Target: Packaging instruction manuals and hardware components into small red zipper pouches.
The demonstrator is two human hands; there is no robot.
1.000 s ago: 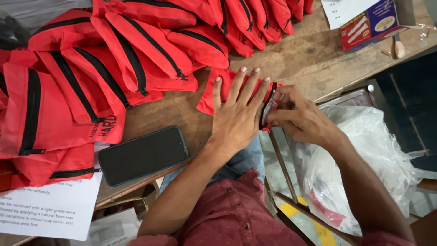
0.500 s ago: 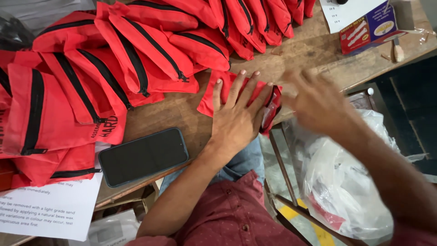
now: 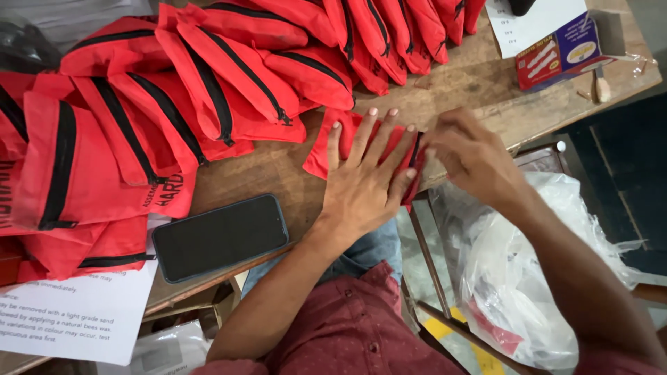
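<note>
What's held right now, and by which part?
A red zippered pouch. The left hand presses flat on its top face, pinning it to the wooden table; the right hand grips its right end, by the black zipper.

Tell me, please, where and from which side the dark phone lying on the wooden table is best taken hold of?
Take the phone by its two long edges, coming from above with a pinch grip. It lies flat, screen up, on the wooden table, so only its thin sides offer purchase. Its near long edge sits close to the table's front edge, probably the easiest place for a thumb. The left hand is nearest.
</note>
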